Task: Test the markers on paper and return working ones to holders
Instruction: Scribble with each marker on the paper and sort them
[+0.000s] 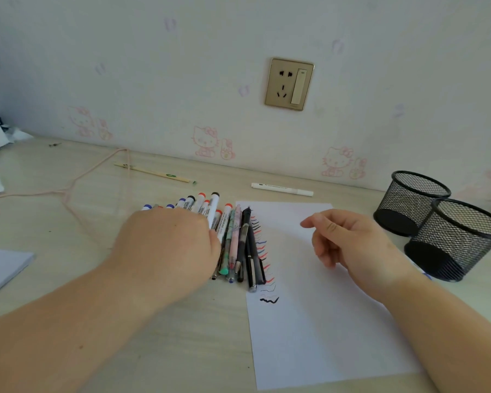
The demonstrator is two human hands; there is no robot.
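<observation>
A row of markers and pens (233, 236) lies side by side on the desk, just left of a white sheet of paper (315, 321). A column of red, blue and black squiggles (262, 251) runs down the paper's left edge. My left hand (165, 245) lies palm down over the left part of the row, its fingers curled over the markers; its fingertips are hidden. My right hand (349, 242) hovers above the paper with loosely curled fingers and holds nothing. Two black mesh holders (454, 236) stand at the right.
A single white marker (282, 189) lies near the wall behind the paper. A thin pencil (153, 173) and a pink cable (68, 191) lie at the back left. A stack of white paper (3, 268) sits at the left edge. A wall socket (289, 84) is above.
</observation>
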